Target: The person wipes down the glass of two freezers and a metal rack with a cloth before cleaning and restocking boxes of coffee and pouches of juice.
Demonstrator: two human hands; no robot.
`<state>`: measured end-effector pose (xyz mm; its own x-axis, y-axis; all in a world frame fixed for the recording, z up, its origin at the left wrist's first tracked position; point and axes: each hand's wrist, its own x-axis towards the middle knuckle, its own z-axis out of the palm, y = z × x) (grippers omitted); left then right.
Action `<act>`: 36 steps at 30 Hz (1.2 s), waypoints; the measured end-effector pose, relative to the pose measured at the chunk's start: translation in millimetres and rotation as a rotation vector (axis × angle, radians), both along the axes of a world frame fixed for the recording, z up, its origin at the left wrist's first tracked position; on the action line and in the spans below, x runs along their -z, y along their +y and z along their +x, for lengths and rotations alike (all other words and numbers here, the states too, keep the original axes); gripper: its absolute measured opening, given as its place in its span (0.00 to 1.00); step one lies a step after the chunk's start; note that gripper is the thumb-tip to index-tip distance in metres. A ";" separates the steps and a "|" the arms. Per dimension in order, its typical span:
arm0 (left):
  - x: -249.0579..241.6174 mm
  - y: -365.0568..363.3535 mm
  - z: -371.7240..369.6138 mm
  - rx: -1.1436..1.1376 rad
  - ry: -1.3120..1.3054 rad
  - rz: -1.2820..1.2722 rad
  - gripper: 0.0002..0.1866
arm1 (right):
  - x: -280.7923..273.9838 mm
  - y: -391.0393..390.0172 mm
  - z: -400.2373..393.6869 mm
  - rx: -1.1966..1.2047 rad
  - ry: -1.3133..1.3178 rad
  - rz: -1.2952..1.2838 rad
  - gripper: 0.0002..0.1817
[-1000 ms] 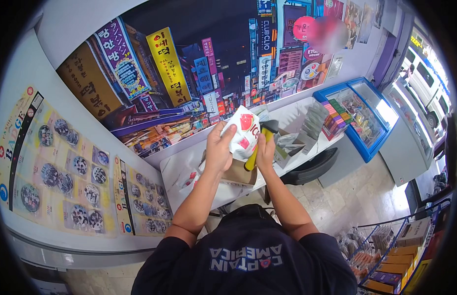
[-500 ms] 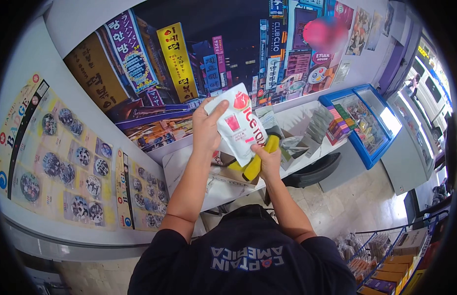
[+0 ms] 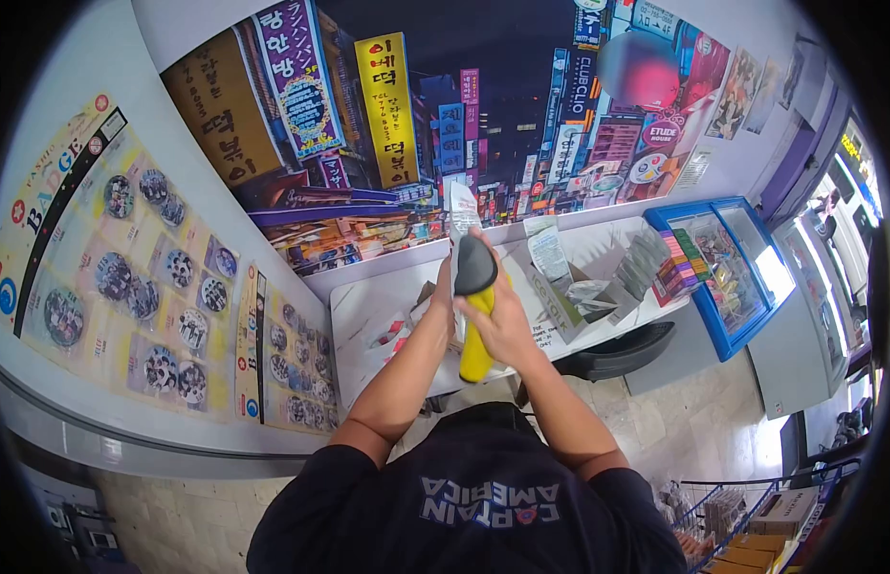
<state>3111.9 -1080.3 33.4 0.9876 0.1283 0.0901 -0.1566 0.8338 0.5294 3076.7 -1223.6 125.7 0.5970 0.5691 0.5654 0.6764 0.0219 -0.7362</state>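
Note:
In the middle, a white drink pouch [image 3: 462, 203] is turned nearly edge-on above the counter. My left hand [image 3: 442, 297] is closed on its left side, with most of the fingers hidden behind the pouch and tool. My right hand [image 3: 507, 320] is wrapped round a yellow handheld tool with a dark grey head [image 3: 476, 359]. Its rounded head lies against the pouch, as far as I can see; its exact kind is not clear.
Below the hands runs a white marbled counter [image 3: 354, 311]. An open carton [image 3: 550, 306] with silvery pouches stands right of my hands. Further right are stacked colourful boxes [image 3: 676, 263] and a blue-rimmed freezer [image 3: 727, 330]. A dark stool [image 3: 622, 349] sits under the counter; badge boards hang left.
The pouch has turned from showing its printed front to nearly edge-on. The yellow tool has been raised against it, both hands have come closer together, and the view has shifted slightly.

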 end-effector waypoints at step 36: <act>104.2 50.5 -159.5 -0.833 0.347 1.297 0.08 | 185.1 43.9 25.4 0.028 0.252 -0.497 0.16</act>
